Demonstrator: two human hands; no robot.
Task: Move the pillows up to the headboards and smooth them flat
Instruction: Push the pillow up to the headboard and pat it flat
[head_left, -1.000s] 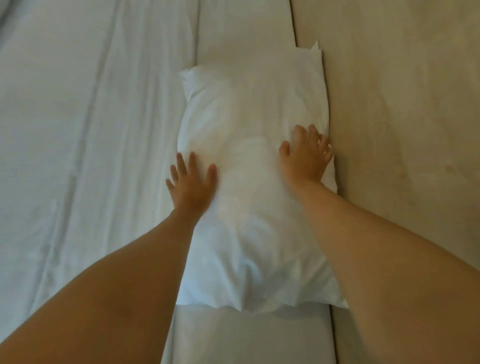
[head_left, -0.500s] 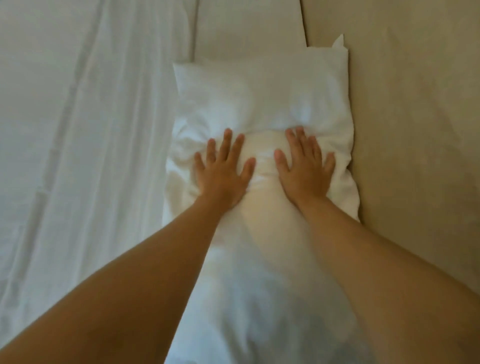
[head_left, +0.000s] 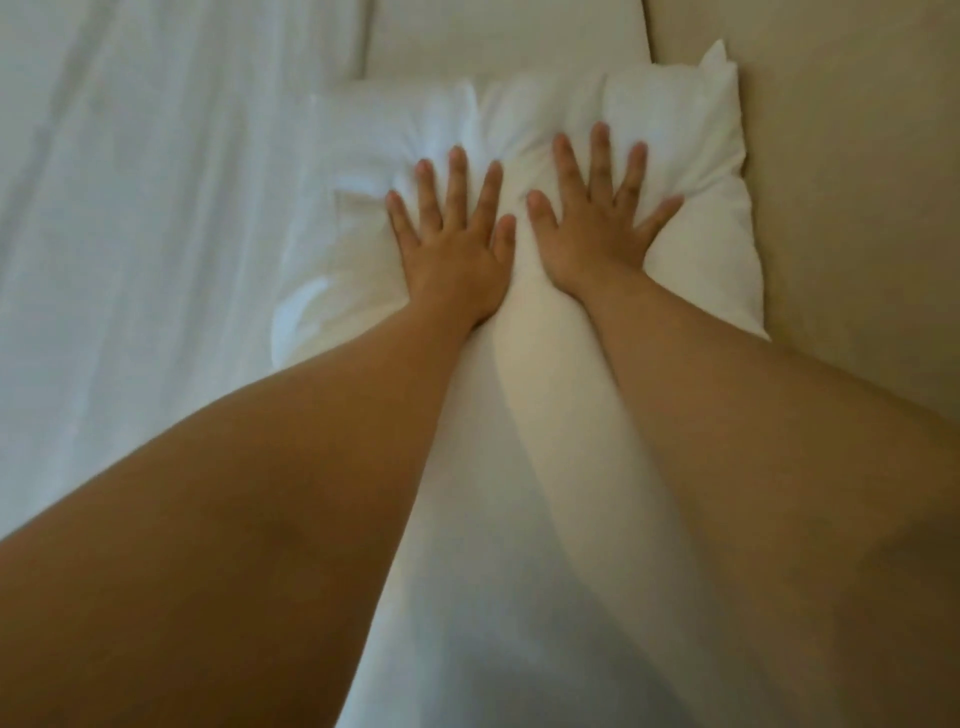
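— Item one, change since a moment ago?
— My left hand (head_left: 452, 254) and right hand (head_left: 597, 228) have slid from the pillow's (head_left: 691, 171) sides to its middle and further up it; pushing has likely given way to smoothing.
— Left to right?
— Bed sheet (head_left: 156, 208), creased; left hand flat, fingers spread, grasping nothing; right hand likewise; headboard (head_left: 857, 208), beige.
— Pillow's condition?
— White, puckered around my fingertips, its right edge against the headboard.
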